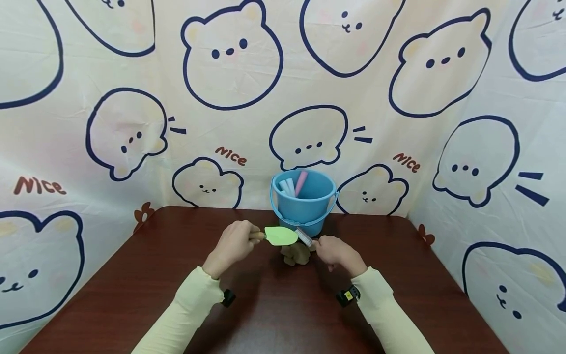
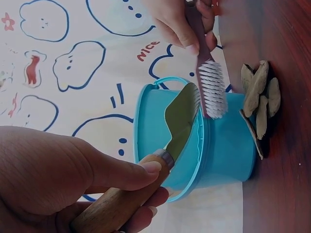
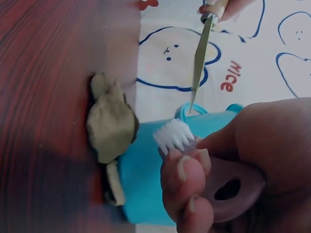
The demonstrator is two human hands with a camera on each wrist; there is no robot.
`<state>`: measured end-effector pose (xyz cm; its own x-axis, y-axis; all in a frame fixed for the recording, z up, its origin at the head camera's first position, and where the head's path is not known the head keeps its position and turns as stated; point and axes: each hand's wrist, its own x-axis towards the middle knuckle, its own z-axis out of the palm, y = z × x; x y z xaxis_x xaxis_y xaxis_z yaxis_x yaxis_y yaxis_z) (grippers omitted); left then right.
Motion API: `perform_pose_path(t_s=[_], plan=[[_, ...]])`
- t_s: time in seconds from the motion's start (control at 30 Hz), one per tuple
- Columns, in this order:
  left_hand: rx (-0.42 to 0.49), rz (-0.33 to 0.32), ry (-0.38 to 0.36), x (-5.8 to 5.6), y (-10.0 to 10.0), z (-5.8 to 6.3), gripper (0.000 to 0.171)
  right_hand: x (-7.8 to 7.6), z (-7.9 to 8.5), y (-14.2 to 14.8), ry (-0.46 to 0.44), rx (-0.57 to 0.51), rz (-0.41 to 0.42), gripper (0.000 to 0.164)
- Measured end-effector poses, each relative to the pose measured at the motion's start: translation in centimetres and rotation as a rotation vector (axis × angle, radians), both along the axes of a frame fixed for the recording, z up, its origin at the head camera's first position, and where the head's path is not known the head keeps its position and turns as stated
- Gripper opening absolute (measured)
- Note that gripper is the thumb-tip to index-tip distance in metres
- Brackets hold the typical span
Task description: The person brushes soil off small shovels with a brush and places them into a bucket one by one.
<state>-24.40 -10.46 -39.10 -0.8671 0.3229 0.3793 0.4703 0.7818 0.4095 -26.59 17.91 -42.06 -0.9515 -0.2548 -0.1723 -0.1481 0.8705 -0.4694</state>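
My left hand (image 1: 237, 242) grips the wooden handle (image 2: 119, 201) of a small trowel with a light green blade (image 1: 281, 236). The blade points right, held above the table. In my right hand (image 1: 337, 251) is a scrub brush (image 2: 211, 90) with a mauve handle and white bristles (image 3: 173, 134). The bristle end comes right up to the blade tip in the head view. Beneath the two tools lies a small heap of greyish-brown clay-like pieces (image 1: 295, 254), several of them long and lumpy in the left wrist view.
A blue bucket (image 1: 305, 206) stands at the table's back edge, just behind the pieces. Pale blue sticks (image 1: 286, 187) and a pink one (image 1: 301, 183) poke up inside it. The dark brown table (image 1: 283, 314) is bordered by a cartoon-printed cloth (image 1: 230, 128) at the back and sides.
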Motion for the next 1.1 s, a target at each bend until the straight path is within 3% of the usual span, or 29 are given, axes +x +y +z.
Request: perform_pose_path(t_s=[0.17, 0.53, 0.83, 1.1], plan=[[0.014, -0.014, -0.002, 0.0, 0.0, 0.1, 0.009, -0.8, -0.8, 0.3, -0.021, -0.103, 0.041, 0.049], [0.045, -0.04, 0.013, -0.1, 0.2, -0.1, 0.009, -1.3, -2.6, -0.8, -0.069, -0.323, 0.24, 0.051], [0.069, -0.042, 0.031, -0.1, 0.4, -0.4, 0.009, -1.1, -4.1, -2.2, -0.233, -0.464, 0.302, 0.047], [0.075, -0.063, 0.034, 0.0, 0.6, -0.8, 0.006, -1.0, -4.5, -3.0, -0.336, -0.633, 0.288, 0.048]])
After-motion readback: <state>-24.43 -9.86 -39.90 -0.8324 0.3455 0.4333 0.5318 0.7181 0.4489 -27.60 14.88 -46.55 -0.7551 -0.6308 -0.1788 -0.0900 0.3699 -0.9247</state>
